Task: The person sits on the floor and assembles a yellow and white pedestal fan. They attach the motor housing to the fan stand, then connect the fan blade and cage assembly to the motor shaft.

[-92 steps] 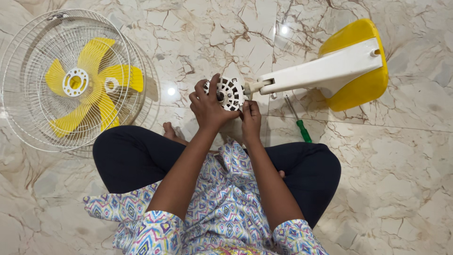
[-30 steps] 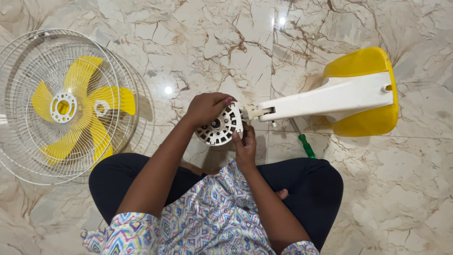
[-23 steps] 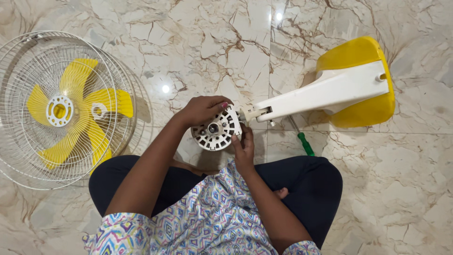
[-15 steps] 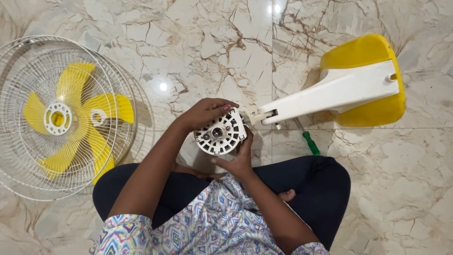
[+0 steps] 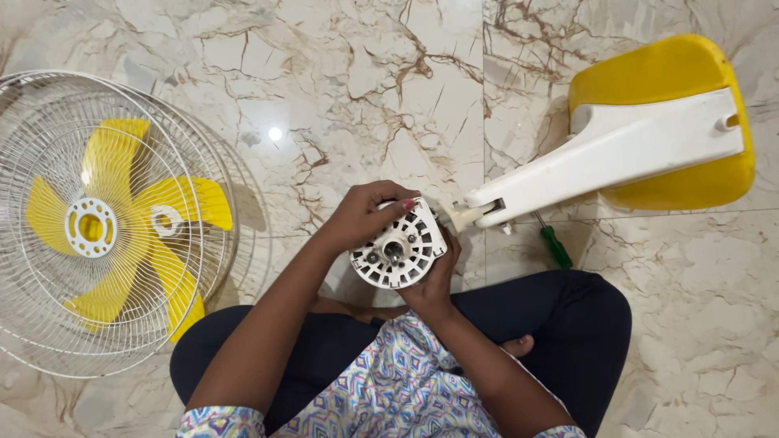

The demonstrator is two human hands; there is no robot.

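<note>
Both hands clasp the round white vented plastic motor housing [image 5: 398,253] just above the lap

Left hand [image 5: 365,217] curls over its top rim, right hand [image 5: 432,282] cups it from below; it sits at the end of the smooth white plastic stand arm [image 5: 617,154] with glossy yellow base [image 5: 690,77]. Wire grilles [image 5: 49,324], yellow blades [image 5: 122,219] already off on the veined marble floor [image 5: 365,81]; a green-handled screwdriver [image 5: 556,246] lies near

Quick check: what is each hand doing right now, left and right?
Left hand: closed over the top edge of the round white slotted plastic motor housing.
Right hand: cupped under the same housing, holding its lower edge.
</note>
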